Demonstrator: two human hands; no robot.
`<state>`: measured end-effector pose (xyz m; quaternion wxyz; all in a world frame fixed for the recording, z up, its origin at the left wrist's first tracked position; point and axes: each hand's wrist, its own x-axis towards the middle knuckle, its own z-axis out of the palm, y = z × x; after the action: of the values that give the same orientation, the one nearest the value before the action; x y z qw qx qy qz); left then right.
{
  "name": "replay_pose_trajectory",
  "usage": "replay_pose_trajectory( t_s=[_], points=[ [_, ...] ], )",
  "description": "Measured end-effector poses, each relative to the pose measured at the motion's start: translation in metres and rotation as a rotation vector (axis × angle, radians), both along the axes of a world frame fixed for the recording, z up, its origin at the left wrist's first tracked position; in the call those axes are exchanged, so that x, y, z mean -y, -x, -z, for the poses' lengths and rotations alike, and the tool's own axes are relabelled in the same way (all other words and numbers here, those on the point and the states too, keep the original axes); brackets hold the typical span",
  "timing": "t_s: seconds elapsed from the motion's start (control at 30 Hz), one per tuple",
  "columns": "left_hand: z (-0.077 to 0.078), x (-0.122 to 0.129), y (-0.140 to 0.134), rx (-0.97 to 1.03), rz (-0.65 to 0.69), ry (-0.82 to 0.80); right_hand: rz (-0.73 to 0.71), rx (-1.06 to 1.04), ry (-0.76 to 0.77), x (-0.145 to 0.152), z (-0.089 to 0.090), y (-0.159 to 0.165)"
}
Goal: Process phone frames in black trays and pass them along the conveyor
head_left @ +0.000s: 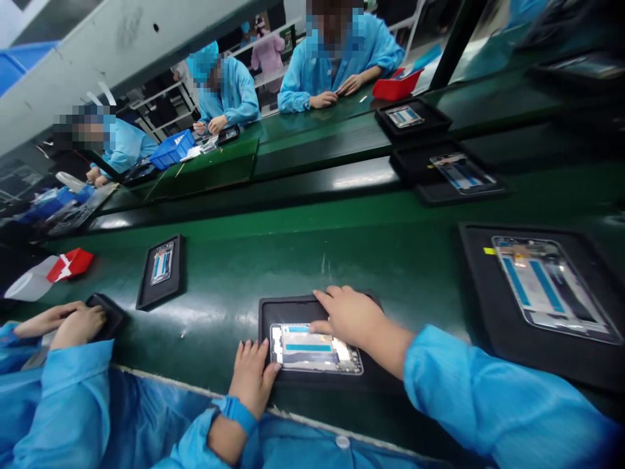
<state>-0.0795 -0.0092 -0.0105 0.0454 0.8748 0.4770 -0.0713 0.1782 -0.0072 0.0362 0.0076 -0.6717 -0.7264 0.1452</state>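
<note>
**Green belt, one phone frame under both hands**

Green tabletop (371, 260) carries the black rectangular tray (288, 309) right in front of you, near the near edge. In it lies the silver phone frame with blue strips (312, 348), flat and lengthwise.

Your left hand (251, 378) rests at the frame's left end, fingers (273, 368) loosely spread and touching its edge, gripping nothing. Your right hand (349, 316) lies over the far right part of the frame, fingers flat and extended, pressing down rather than closing on anything.

To do this well, keep the left hand as a stop so the frame does not slide in the tray, and press with flat pads, evenly, not with nails.

To the left, a second black tray with a phone frame (162, 268) sits apart. A larger black tray with a frame (537, 293) lies to the right. A co-worker's hands (68, 322) rest on another tray at far left.
</note>
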Motion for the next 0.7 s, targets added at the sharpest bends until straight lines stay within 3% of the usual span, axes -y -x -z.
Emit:
replay_pose_trajectory(
  t_s=[0.17, 0.27, 0.4, 0.47, 0.57, 0.7],
  points=[
    [-0.002, 0.001, -0.001, 0.006, -0.017, 0.020, 0.090, 0.008, -0.003, -0.005, 0.001, -0.002],
    [0.000, 0.003, 0.000, 0.025, -0.021, -0.001, 0.164, -0.091, -0.018, -0.010, 0.002, -0.012],
    [-0.007, 0.005, -0.013, 0.074, -0.040, -0.199, 0.340, -0.351, -0.030, 0.003, -0.002, -0.024],
    [-0.013, 0.004, -0.031, 0.146, 0.035, -0.272, 0.383, -0.405, -0.017, 0.020, -0.004, -0.024],
    [-0.019, 0.002, -0.064, 0.257, 0.202, -0.252, 0.255, -0.435, -0.005, 0.049, -0.003, -0.013],
    [-0.015, 0.000, -0.098, 0.317, 0.322, -0.174, 0.116, -0.270, 0.023, 0.066, 0.001, 0.002]
  ],
)
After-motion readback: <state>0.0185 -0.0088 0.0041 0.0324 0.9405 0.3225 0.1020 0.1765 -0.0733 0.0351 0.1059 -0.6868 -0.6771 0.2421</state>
